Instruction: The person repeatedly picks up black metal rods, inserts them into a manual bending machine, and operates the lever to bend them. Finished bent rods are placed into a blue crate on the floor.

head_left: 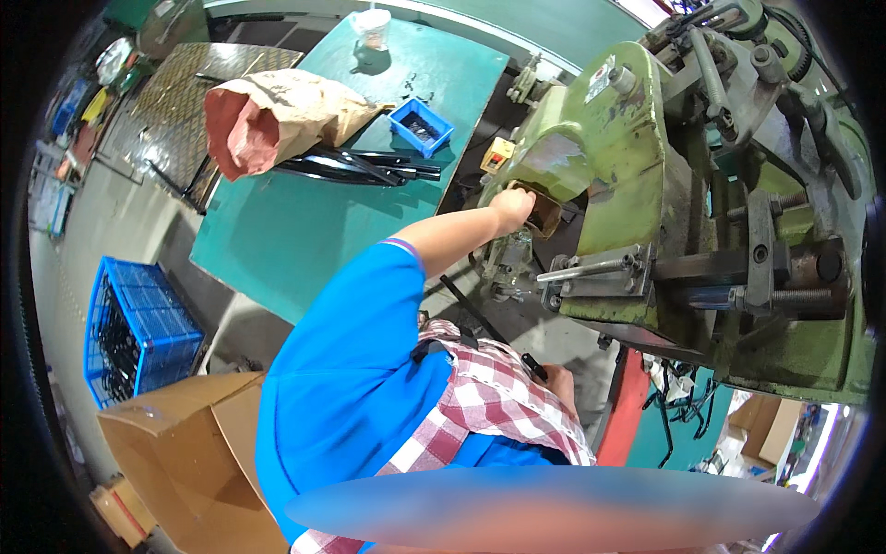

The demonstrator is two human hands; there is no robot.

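Note:
My left arm, in a blue sleeve, stretches toward the green machine (628, 138). At its side, my left hand (512, 209) has its fingers curled at the near edge of a small brown open container (546, 218). What the fingertips hold, if anything, is hidden. Low in front of the checked apron (494, 392), my right hand (559, 386) is closed round the near end of a slim black bar (475, 309). The bar slants up and left from that hand. Part of the right hand is covered by the apron.
Left of the machine, a green table (277, 231) bears a paper sack (295, 115), black tubes (355, 169), a blue bin (422, 126) and a plastic cup (372, 30). A blue crate (152, 323) and a cardboard box (175, 443) stand on the floor. A clamp rod (591, 269) juts from the machine.

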